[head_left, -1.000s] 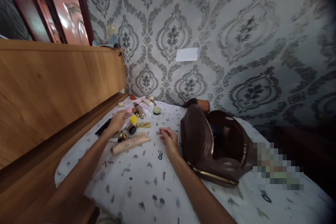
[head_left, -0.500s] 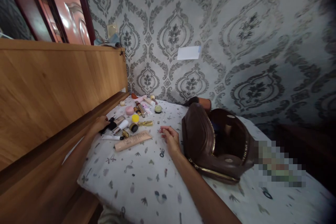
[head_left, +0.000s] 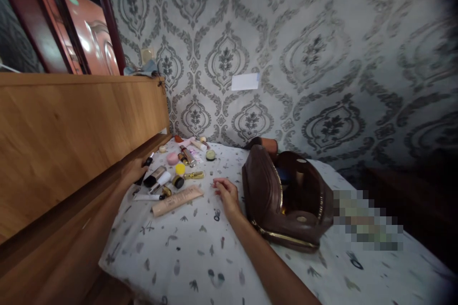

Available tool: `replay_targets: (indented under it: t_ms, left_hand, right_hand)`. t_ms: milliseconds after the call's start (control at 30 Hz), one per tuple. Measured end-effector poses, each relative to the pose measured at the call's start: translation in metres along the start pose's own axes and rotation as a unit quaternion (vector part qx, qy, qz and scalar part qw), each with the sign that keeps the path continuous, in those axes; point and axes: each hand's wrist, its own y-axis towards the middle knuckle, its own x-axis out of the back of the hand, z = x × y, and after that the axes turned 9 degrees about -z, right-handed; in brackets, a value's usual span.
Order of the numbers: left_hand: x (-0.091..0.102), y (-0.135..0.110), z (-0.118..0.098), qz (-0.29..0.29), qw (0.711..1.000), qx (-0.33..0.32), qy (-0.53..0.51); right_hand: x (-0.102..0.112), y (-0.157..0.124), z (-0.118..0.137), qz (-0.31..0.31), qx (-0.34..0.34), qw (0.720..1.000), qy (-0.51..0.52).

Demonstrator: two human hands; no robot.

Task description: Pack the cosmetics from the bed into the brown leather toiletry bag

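Note:
At the left edge of the bedding, my left hand [head_left: 133, 172] is closed on a slim black cosmetic tube [head_left: 146, 167], which points up and away. Just beside it lie a bottle with a black cap [head_left: 156, 177], a white-capped bottle [head_left: 162, 180] and a thin white tube [head_left: 147, 197]. My right hand [head_left: 227, 195] hovers over or rests on the bedding with loosely bent fingers and nothing visible in them. Left of it lie a beige squeeze tube [head_left: 177, 201] and a gold lipstick [head_left: 194, 175]. To its right stands an unzipped brown bag [head_left: 261, 186].
More cosmetics lie farther back, among them a pink round container [head_left: 172, 158], a yellow lid [head_left: 180, 168] and a green-topped jar [head_left: 210, 155]. A wooden panel [head_left: 82, 119] borders the left side. The patterned wall [head_left: 229, 19] closes off the back.
My left hand has raised the black tube slightly away from the bottles beside it. My right hand stays by the bag, and the whole view has shifted a little.

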Motion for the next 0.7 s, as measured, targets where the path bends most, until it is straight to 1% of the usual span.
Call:
replay_targets:
  t_ms: [67,133,267,367,433,533,633,700]
  left_hand:
    - [-0.007,-0.008,-0.019,0.013,0.996,-0.006,-0.086]
    - [-0.024,-0.022,-0.038,0.051,0.982,-0.009,-0.18]
    - [-0.075,-0.06,-0.072,0.137,0.929,-0.004,-0.344]
    - [-0.11,-0.086,-0.09,0.178,0.887,0.012,-0.425]
    - [-0.127,-0.099,-0.097,0.193,0.865,0.02,-0.463]
    - [-0.144,-0.109,-0.1,0.208,0.842,0.027,-0.497]
    - [-0.151,-0.113,-0.098,0.222,0.83,0.035,-0.511]
    - [-0.152,-0.114,-0.095,0.232,0.825,0.042,-0.513]
  right_hand:
    - [-0.001,-0.001,0.001,0.006,0.004,1.0,0.002]
    - [-0.002,-0.002,0.002,0.012,0.006,1.0,0.001]
    - [-0.004,-0.002,0.004,0.024,0.01,1.0,-0.007]
    - [-0.005,-0.005,0.007,0.047,0.007,0.999,-0.012]
    - [-0.006,-0.008,0.009,0.073,-0.004,0.997,-0.014]
    - [-0.007,-0.011,0.012,0.116,-0.022,0.993,-0.012]
    - [-0.008,-0.011,0.013,0.144,-0.03,0.989,-0.009]
    - [-0.008,-0.01,0.012,0.146,-0.032,0.989,-0.006]
